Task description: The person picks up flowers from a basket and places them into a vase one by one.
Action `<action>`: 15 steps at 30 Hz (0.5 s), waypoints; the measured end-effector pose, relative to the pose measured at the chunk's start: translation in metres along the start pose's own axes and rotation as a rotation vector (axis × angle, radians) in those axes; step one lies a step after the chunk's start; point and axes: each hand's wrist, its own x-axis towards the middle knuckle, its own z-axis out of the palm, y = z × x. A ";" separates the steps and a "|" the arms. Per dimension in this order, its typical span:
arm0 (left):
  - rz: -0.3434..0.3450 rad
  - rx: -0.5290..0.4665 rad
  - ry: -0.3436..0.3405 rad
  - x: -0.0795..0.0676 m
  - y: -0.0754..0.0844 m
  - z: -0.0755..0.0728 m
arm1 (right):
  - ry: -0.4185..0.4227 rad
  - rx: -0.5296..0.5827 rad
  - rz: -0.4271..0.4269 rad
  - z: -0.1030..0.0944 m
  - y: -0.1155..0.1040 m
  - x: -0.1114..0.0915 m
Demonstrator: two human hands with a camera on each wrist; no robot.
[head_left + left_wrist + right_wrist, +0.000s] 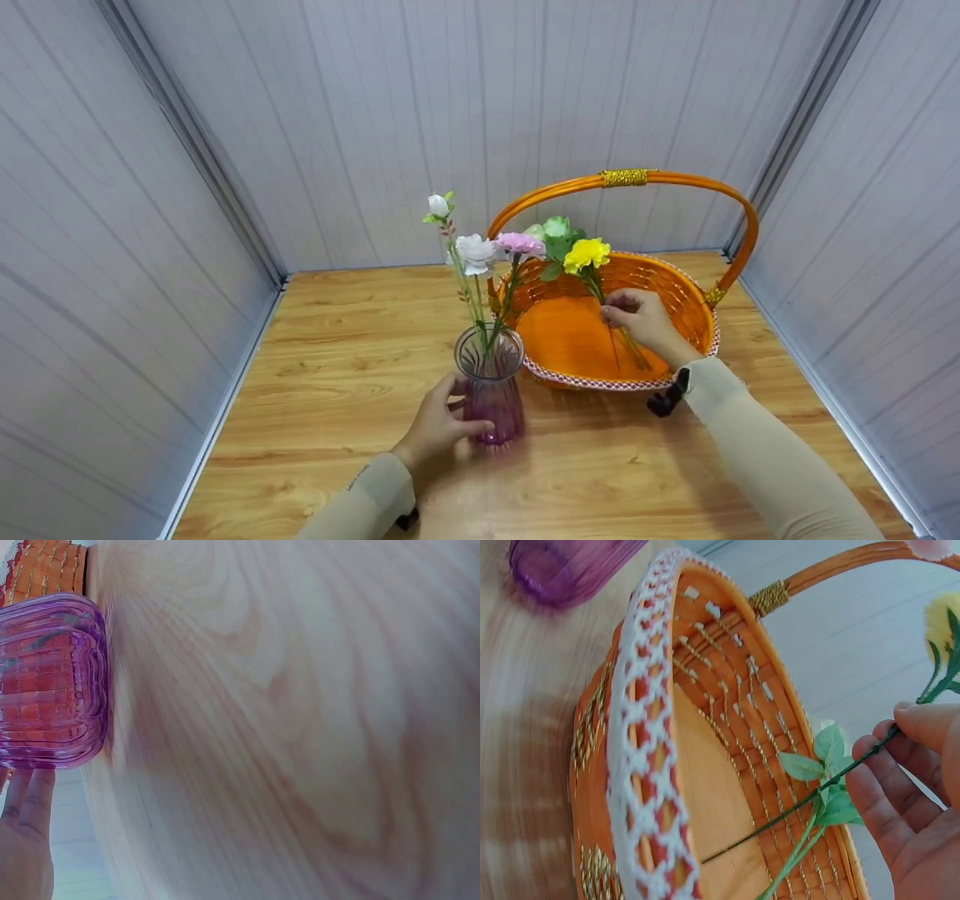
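Note:
A purple-tinted ribbed glass vase (495,409) stands on the table, holding a white rosebud (438,205), a larger white flower (475,254) and a pink carnation (520,244). My left hand (439,424) grips the vase low on its left side, thumb across the front. In the left wrist view, fingers (36,802) touch the vase's glass (52,690). Over the basket, my right hand (641,319) pinches the thin green stem of a yellow carnation (587,256) between thumb and fingers. Its stem (810,796) slants down into the basket, crossing a leafy stem (825,754).
The orange woven basket (694,337) sits right of the vase, its tall arched handle (626,178) rising over it. A pale green flower (557,227) with leaves leans inside. Pale panel walls (360,135) border the wooden table (337,360) at the back and sides.

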 end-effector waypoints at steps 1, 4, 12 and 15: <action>-0.004 0.000 0.000 0.000 0.000 0.000 | 0.003 0.017 -0.006 0.001 -0.001 0.000; 0.009 0.010 0.001 -0.001 0.001 0.000 | 0.016 0.066 -0.007 0.003 -0.005 -0.001; 0.041 0.019 -0.002 -0.001 0.002 -0.001 | 0.062 0.151 -0.006 0.006 -0.015 -0.002; 0.039 0.017 -0.001 -0.001 0.002 0.000 | 0.079 0.173 -0.010 0.008 -0.018 -0.003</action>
